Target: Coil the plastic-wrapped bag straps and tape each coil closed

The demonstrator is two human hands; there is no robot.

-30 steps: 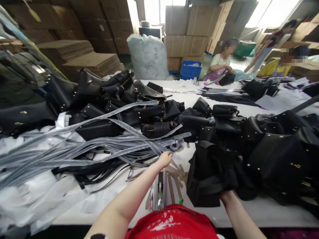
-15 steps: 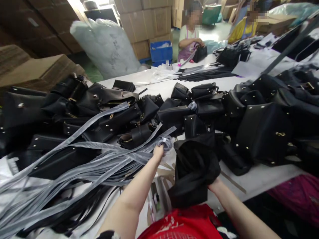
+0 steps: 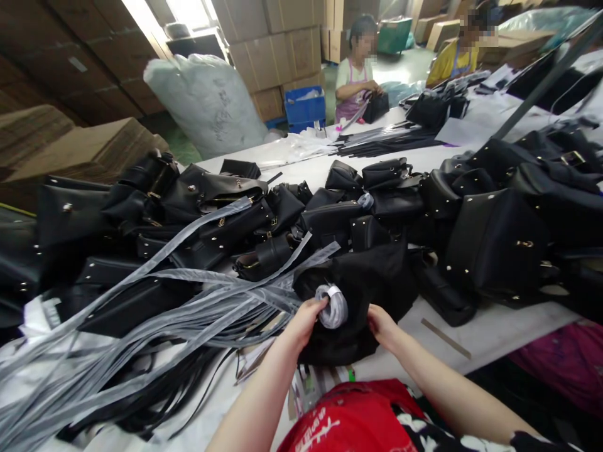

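My left hand point(image 3: 307, 321) is closed on a coiled strap point(image 3: 337, 312) in clear plastic wrap, with a small white band at its top. The coil is in front of a soft black fabric bag point(image 3: 360, 276) that hangs loosely over the table's near side. On the bag's right part, my right hand point(image 3: 382, 328) grips the cloth with its fingers curled in. Left of my hands lies a spread of long plastic-wrapped straps point(image 3: 188, 314). Beyond the cloth bag, black handbags point(image 3: 330, 220) with gold-coloured studs lie heaped across the table.
A larger black handbag point(image 3: 494, 245) stands at the right. A brown strip point(image 3: 445, 338) lies on the white tabletop point(image 3: 509, 333). Across the table, two people work near flat black straps point(image 3: 377, 141). Flattened cardboard point(image 3: 89, 150) is stacked at the left, beside a big plastic sack point(image 3: 207, 103).
My left hand has brought the coiled strap rightward and nearer, from the strap pile to the front of the black fabric bag. My right hand has moved left and up along the cloth.
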